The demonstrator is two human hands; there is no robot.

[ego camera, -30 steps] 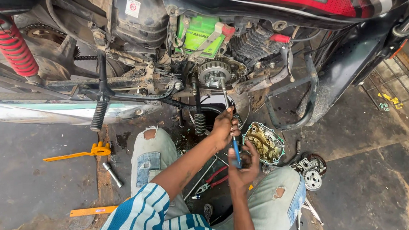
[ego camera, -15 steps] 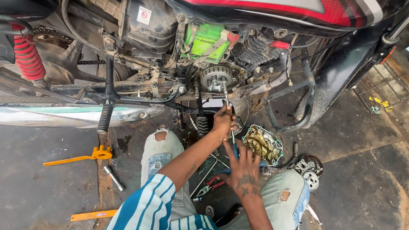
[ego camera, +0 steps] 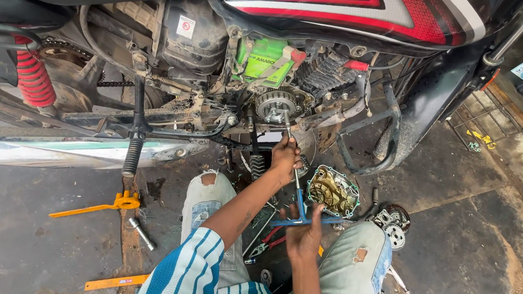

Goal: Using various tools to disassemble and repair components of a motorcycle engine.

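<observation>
I sit on the ground facing a motorcycle's open engine. A round toothed clutch assembly [ego camera: 275, 104] shows at the engine's side. A blue T-handle wrench [ego camera: 301, 201] runs from its crossbar near my lap up to the clutch centre. My left hand [ego camera: 286, 156] wraps around the wrench's shaft just below the engine. My right hand [ego camera: 305, 234] grips the blue crossbar at the bottom. A removed engine cover [ego camera: 333, 191] lies on the ground to the right of the shaft.
A yellow spanner [ego camera: 100, 205] and a socket [ego camera: 141, 232] lie on the ground at left, an orange flat bar [ego camera: 115, 283] nearer me. Red-handled pliers [ego camera: 267, 241] rest between my knees. Clutch plates [ego camera: 392, 223] sit at right. A crash guard [ego camera: 386, 128] and a kick lever [ego camera: 133, 153] jut out.
My right hand was open beside the wrench half a second ago and now grips its crossbar. The left hand stays on the shaft. The camera has moved slightly closer.
</observation>
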